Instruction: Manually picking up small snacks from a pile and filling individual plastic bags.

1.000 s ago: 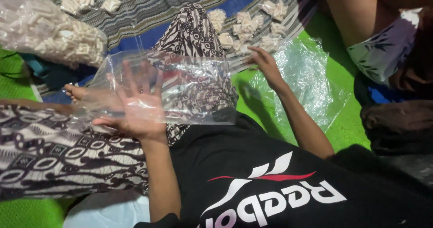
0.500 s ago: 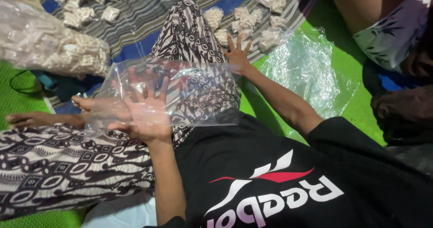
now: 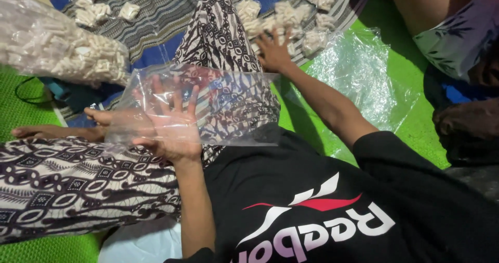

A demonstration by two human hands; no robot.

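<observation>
A bright green mat [image 3: 410, 127] covers the floor, with a grey-and-blue striped cloth [image 3: 171, 13] spread over it under even, soft light.

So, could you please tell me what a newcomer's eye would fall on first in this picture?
First, the clear plastic bag at the centre, with the left hand spread inside it, over a patterned-trousered leg. Next, the right hand reaching to a cluster of small white packets on the striped mat at the top. At upper left lies a large clear sack of pale pieces.
</observation>
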